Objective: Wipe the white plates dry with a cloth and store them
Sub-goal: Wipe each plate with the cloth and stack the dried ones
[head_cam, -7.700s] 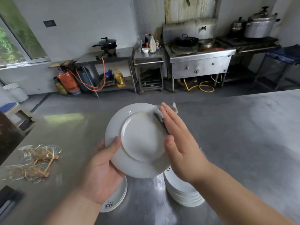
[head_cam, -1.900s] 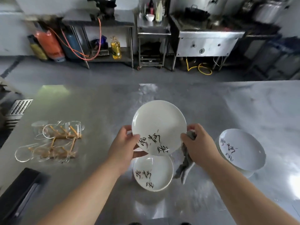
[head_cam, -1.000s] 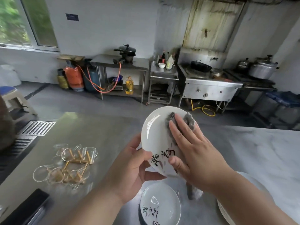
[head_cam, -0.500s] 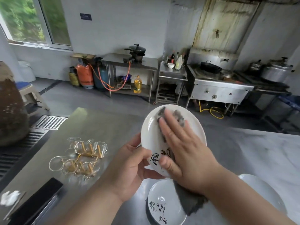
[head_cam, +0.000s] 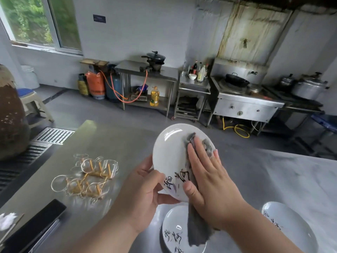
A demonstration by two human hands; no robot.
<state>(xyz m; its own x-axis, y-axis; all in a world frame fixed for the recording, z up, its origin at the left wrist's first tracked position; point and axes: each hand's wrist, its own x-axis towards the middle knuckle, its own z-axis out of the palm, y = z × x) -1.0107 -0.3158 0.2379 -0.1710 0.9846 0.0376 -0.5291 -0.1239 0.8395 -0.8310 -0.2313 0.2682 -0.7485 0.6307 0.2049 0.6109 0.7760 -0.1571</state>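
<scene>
Closest in, at the near edge of the steel counter (head_cam: 113, 147), a lone plate (head_cam: 173, 229) lies face up with black brush lettering on it. Toward the near right corner sits a plate stack (head_cam: 291, 227) with the same lettering. Just above those, the left hand (head_cam: 144, 190) grips the held plate (head_cam: 171, 152) at its lower left rim. The thumb is curled over the front and the other fingers are hidden behind, so no idea how they sit. The right hand (head_cam: 209, 181) is laid flat, fingers straight and close together, pressing a grey cloth (head_cam: 197, 232) onto the plate's face. A bit of cloth pokes out past the fingertips, and the tail dangles in front of the lone plate; can't tell if it touches. The held plate is up in the air over the near edge, tipped on edge with its face toward the person. My take: glazed ceramic like this is stiff, has some heft, goes slick when damp, and would chip or shatter on steel. So I'd pinch it at the rim, thumb on top and fingers under, and let the limp cloth do the conforming. Further out on the counter's left side is a cluster of glass cups (head_cam: 91, 176) with wooden bits. Way across the floor, along the far wall, there's an orange gas cylinder (head_cam: 95, 84), an oil bottle (head_cam: 154, 96) and a wok (head_cam: 235, 80) on the range.
</scene>
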